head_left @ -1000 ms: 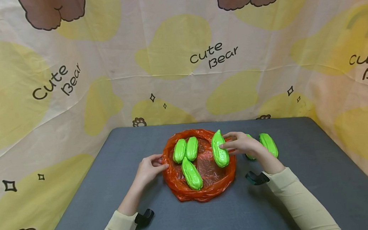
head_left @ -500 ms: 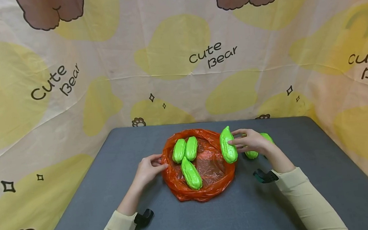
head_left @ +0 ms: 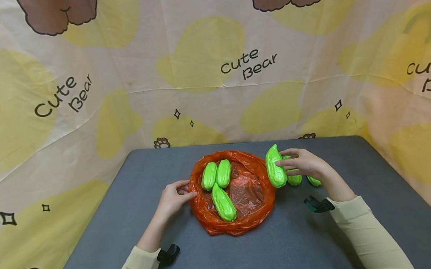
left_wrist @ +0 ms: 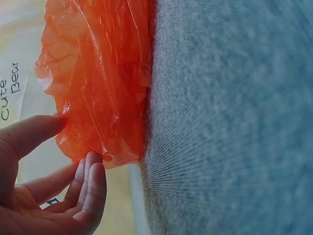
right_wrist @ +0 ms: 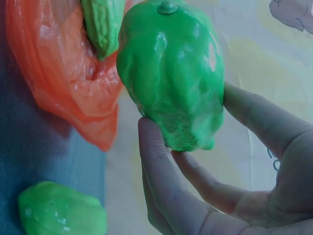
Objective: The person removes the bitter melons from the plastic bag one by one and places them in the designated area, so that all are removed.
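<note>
A red plastic bag (head_left: 255, 217) stands on the table with its mouth spread wide, and three green bitter melons (head_left: 224, 202) lie inside it. My left hand (head_left: 173, 200) pinches the bag's left rim between thumb and fingers; the left wrist view shows the fingertips (left_wrist: 95, 171) against the crinkled plastic. My right hand (head_left: 304, 163) holds another bitter melon (head_left: 276, 167) upright, just off the bag's right rim. In the right wrist view, thumb and fingers grip this bitter melon (right_wrist: 171, 73) from both sides, above the table.
Two more bitter melons lie on the grey table (head_left: 216, 259) right of the bag: one (head_left: 294, 180) behind the held one, another (head_left: 314, 181) mostly hidden by my right hand. A printed cloth backdrop (head_left: 195, 61) rises behind the table and along its sides.
My right hand has carried its bitter melon rightward and slightly back, from over the bag to outside its right rim. My left hand and the bag stay in place.
</note>
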A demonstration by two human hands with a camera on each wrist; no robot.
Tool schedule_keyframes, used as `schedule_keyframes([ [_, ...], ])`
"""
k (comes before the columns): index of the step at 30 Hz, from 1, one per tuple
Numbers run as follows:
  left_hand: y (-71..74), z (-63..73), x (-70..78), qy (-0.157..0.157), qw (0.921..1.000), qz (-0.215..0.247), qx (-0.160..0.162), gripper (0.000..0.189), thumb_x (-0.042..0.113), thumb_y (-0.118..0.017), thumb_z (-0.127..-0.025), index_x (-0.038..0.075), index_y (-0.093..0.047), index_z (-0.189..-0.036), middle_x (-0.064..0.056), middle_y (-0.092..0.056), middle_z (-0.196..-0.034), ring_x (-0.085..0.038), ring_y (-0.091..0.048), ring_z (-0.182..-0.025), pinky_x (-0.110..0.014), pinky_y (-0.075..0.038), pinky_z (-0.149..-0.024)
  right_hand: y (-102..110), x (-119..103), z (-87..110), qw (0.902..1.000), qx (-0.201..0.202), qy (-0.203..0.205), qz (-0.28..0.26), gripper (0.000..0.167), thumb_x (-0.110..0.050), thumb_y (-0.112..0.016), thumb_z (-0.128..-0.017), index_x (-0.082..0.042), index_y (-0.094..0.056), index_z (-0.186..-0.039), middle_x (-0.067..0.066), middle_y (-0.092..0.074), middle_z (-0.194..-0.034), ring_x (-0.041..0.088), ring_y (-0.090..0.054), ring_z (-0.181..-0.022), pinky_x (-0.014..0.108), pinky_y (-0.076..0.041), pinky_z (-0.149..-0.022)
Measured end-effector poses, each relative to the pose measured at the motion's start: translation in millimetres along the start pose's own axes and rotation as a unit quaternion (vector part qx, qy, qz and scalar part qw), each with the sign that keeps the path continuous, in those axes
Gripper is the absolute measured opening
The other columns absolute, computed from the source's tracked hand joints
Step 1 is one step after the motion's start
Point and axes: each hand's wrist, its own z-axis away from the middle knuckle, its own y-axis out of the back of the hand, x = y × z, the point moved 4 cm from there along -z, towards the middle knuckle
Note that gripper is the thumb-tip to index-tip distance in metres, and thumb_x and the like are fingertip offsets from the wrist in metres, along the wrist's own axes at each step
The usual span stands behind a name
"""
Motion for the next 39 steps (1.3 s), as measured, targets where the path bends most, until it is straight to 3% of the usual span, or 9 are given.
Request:
schedule_keyframes([
  [9, 0.6, -0.6, 0.0, 0.002, 1.0, 0.002, 0.003, 0.048, 0.02, -0.078, -0.077, 0.001, -0.064, -0.119, -0.01, -0.068, -0.095, -0.021, -0.066, -0.083, -0.026, -0.052, -0.067, 12.9, 3.2, 4.9, 0.9999, 0.007, 0.005, 0.006, 0.078, -0.033, -0.063, -0.091, 0.0, -0.023, -0.148, 0.029, -0.03, -0.146, 0.041, -0.047, -0.125, 0.044, -0.047, -0.096],
  [25, -0.3, -1.3, -0.5, -0.001, 1.0, 0.008, -0.001, 0.048, 0.02, -0.078, -0.077, 0.001, -0.064, -0.119, -0.01, -0.067, -0.097, -0.018, -0.065, -0.083, -0.025, -0.052, -0.066, 41.3, 15.5, 20.8, 0.9985, 0.037, -0.008, 0.04, 0.077, -0.036, -0.062, -0.091, 0.001, -0.025, -0.148, 0.029, -0.034, -0.145, 0.028, -0.055, -0.118, 0.044, -0.046, -0.098],
  [32, 0.1, -2.3, -1.1, -0.005, 1.0, 0.007, 0.0, 0.048, 0.02, -0.078, -0.077, 0.001, -0.064, -0.119, -0.011, -0.067, -0.096, -0.018, -0.065, -0.081, -0.025, -0.053, -0.066, 52.0, 21.3, 25.0, 0.9985, 0.04, -0.005, 0.037, 0.077, -0.036, -0.06, -0.092, 0.003, -0.023, -0.148, 0.03, -0.032, -0.147, 0.038, -0.047, -0.127, 0.039, -0.048, -0.095],
  [39, 1.2, -2.1, -2.1, -0.01, 0.9999, 0.003, 0.002, 0.047, 0.019, -0.078, -0.077, 0.0, -0.064, -0.118, -0.012, -0.068, -0.095, -0.018, -0.065, -0.08, -0.023, -0.052, -0.065, 64.1, 27.0, 27.8, 0.9976, 0.048, -0.007, 0.05, 0.076, -0.038, -0.059, -0.093, 0.003, -0.024, -0.147, 0.03, -0.032, -0.146, 0.033, -0.049, -0.125, 0.04, -0.047, -0.096],
])
